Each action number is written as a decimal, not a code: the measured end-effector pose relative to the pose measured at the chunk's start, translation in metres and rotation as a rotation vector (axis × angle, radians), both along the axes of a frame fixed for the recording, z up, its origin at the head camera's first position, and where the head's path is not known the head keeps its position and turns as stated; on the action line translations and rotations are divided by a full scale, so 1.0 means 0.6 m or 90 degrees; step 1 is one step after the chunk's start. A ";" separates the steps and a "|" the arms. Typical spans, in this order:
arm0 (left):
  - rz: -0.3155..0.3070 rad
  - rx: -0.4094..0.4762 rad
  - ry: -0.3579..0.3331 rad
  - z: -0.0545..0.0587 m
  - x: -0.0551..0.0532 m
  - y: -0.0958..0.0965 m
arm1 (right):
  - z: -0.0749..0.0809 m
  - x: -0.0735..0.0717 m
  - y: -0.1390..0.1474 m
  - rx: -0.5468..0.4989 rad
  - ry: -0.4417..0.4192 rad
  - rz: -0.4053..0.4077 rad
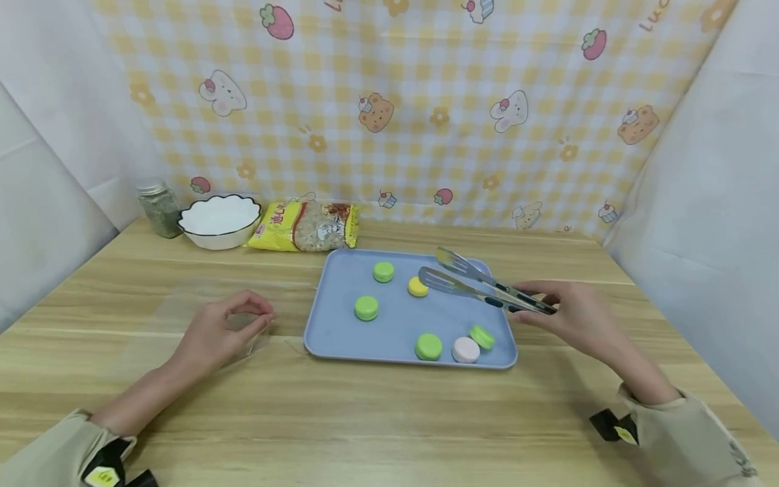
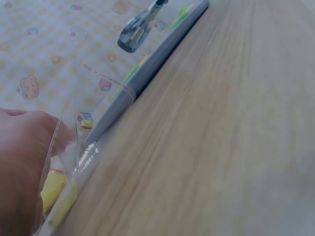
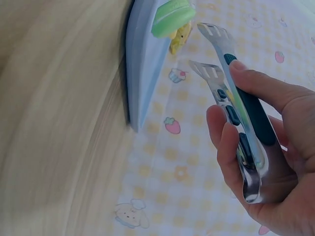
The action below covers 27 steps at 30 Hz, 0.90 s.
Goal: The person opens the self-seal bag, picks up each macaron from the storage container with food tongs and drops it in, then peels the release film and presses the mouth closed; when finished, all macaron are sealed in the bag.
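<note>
My right hand [image 1: 569, 314] grips metal tongs [image 1: 462, 287] with dark green handle pads. Their two slotted tips stand apart over the right part of a blue tray [image 1: 341, 341], with nothing between them. On the tray lie several green macarons [image 1: 366, 308], a yellow macaron [image 1: 417, 287] and a pale pinkish-white macaron [image 1: 465, 350]. One green macaron [image 1: 482, 337] leans on its edge beside the pale one. Left of the tray, my left hand [image 1: 225, 331] pinches a clear plastic bag [image 2: 71, 147] with a thin red line, thumb and forefinger meeting at its edge.
Along the back of the wooden table [image 1: 389, 419] stand a lidded glass jar [image 1: 158, 208], a white bowl [image 1: 220, 220] with a dark wavy rim and a yellow food packet [image 1: 304, 226]. A checked curtain [image 1: 438, 155] hangs behind them.
</note>
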<state>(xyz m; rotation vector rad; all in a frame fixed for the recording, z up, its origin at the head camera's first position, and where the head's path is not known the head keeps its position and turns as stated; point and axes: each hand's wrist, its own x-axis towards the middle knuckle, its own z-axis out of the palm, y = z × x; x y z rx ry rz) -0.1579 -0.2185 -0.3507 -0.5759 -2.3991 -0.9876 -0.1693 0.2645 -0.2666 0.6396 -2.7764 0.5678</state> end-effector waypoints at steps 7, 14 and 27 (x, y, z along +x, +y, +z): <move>-0.007 0.002 0.051 -0.002 -0.001 -0.002 | -0.002 -0.016 -0.022 0.015 -0.037 0.035; -0.012 -0.002 0.075 0.000 -0.003 -0.003 | -0.004 -0.020 -0.026 0.023 -0.052 0.049; -0.041 0.012 0.096 0.002 0.000 -0.006 | -0.006 -0.021 -0.025 0.011 -0.008 0.078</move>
